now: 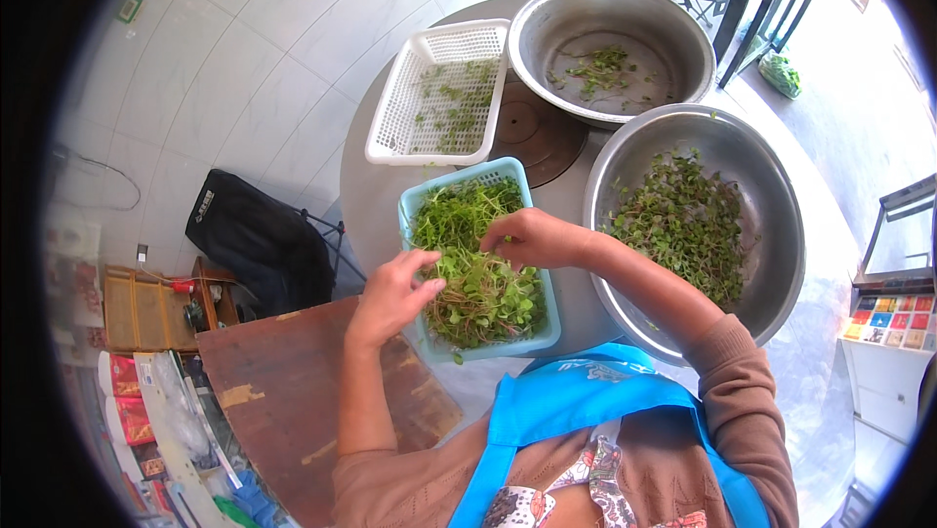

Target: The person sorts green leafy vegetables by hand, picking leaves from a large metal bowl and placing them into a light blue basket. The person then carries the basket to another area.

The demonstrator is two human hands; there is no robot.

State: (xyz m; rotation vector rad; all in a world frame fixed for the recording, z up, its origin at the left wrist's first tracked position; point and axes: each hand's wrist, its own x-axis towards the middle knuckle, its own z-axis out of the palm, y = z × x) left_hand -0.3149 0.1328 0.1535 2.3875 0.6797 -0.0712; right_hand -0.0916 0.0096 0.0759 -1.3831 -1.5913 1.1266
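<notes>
Leafy green sprouts (pixel 487 301) fill a light-blue plastic basket (pixel 554 308) in front of me. At the basket's left side, my left hand (pixel 399 290) has thumb and fingers apart, with nothing seen between them. Over the greens, my right hand (pixel 531 237) is curled with the fingertips down; whether it pinches a sprig cannot be made out. A white perforated basket (pixel 381 140) with scattered sprigs (pixel 457 107) lies beyond. To the right, a large metal basin (pixel 779 235) holds a heap of sprouts (pixel 681 224). Another metal basin (pixel 538 37) behind it has a few sprigs (pixel 604 70).
The baskets and basins stand on a round grey table (pixel 366 198) with a brown round centre plate (pixel 523 118). A black folding chair (pixel 256 235) is at the left, beside a worn brown wooden board (pixel 315 389). A bag of greens (pixel 780 74) lies on the floor at the upper right.
</notes>
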